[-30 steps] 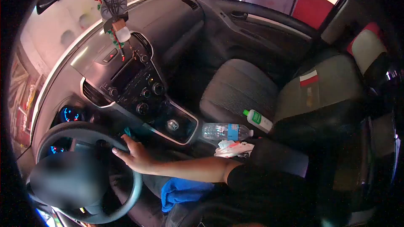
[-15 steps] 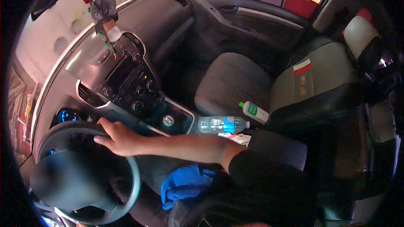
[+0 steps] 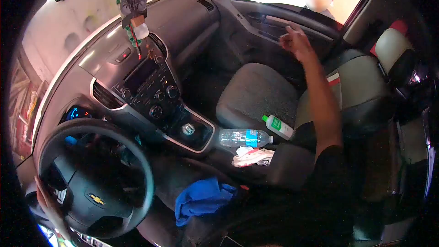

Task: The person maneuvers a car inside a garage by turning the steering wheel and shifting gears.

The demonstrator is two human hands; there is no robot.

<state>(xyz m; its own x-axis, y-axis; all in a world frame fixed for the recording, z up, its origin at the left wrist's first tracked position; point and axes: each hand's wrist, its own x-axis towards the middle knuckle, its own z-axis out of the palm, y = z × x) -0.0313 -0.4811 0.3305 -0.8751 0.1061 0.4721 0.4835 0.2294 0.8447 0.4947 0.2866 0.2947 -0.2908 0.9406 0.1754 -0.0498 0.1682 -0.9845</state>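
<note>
Right hand [image 3: 297, 45] is now lifting clear of the black, round steering wheel [image 3: 149, 178], fingers loosely parted, apparently empty, pointing toward the dark passenger door [image 3: 286, 29]. Left hand [image 3: 48, 205] is lying along the wheel's left edge, grip unclear. Wheel is sitting below the dashboard's driver-side end.

A hand could pass over the seat cushion [image 3: 256, 92], but the right forearm [image 3: 323, 103] crosses before the backrest [image 3: 363, 82].

Strg. wheel [image 3: 145, 155] before me: matt blk. plastic/leather look, smooth; emblem [image 3: 96, 199] glossy, metallic gold. Bottle [image 3: 244, 138]: clear glossy plastic. Blue cloth [image 3: 205, 197]: soft, matt. Pass. seat [image 3: 257, 92]: matt fabric. Gear knob [image 3: 188, 129]: shiny.
</note>
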